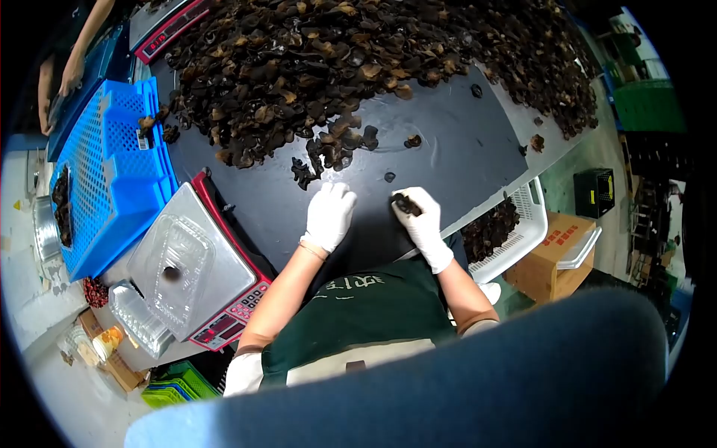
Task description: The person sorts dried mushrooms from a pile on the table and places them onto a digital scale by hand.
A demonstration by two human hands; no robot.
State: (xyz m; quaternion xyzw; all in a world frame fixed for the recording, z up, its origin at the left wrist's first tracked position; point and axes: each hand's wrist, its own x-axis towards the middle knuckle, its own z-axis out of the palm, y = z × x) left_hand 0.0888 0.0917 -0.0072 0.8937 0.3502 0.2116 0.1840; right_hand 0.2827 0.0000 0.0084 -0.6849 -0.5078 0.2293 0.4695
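On the dark table (448, 142) lies a large heap of brown-black, ear-shaped pieces that look like dried fungus (299, 67). My right hand (420, 216), in a white glove, has its fingers closed round a dark piece (405, 204). My left hand (330, 216), gloved too, rests at the table's near side with its fingers bent together; whether anything is under them is hidden. Just beyond it are a few loose pieces (304, 173). A small dark piece (390, 177) lies between and beyond the hands. To the left, a clear plastic tray (181, 257) sits on a red-edged scale (224, 280).
Blue crates (112, 164) stand at the left, near another person's hands (72, 75) and a second scale (160, 33). A white basket (523, 239) of dark pieces and a cardboard box (553, 254) are at the right. Something dark blue, blurred, covers the bottom.
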